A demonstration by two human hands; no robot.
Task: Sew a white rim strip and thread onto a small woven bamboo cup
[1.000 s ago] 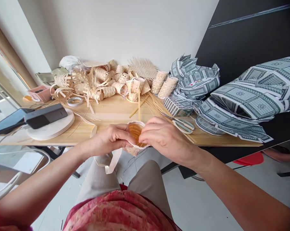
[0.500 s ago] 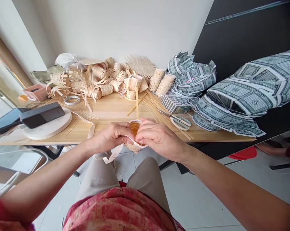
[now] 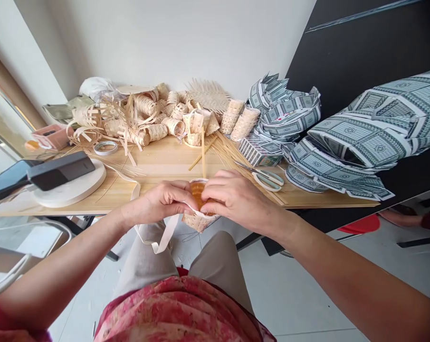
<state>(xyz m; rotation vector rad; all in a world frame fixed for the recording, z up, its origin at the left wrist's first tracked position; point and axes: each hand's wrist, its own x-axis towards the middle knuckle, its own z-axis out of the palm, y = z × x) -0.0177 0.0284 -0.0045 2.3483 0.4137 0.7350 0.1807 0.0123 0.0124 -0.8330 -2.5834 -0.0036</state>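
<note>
Sitting at a wooden worktop (image 3: pixel 165 164), the person faced a white wall (image 3: pixel 165 38), with a black panel (image 3: pixel 360 47) at the right. Large folded sheets of grey-green patterned paper (image 3: pixel 360 142) were heaped at the right end of the worktop, and a mound of woven bamboo pieces (image 3: pixel 143 118) lay along its back edge. At the left, a round white board (image 3: pixel 68 187) carried a black rectangular device (image 3: pixel 61 170). Loose bamboo splints (image 3: pixel 229 154) fanned out across the middle, near a pair of scissors (image 3: pixel 266 178) with pale handles, and a roll of tape (image 3: pixel 105 147) lay further left.

The 2 hands were together, just off the worktop's front edge and above the person's lap. The left hand (image 3: pixel 161 202) and right hand (image 3: pixel 236 199) clamped a small woven bamboo basket (image 3: pixel 197 221) between them, their fingers pressing on its rim. Its inside showed amber. A white strip (image 3: pixel 161 237) hung from the basket, below the left hand.
</note>
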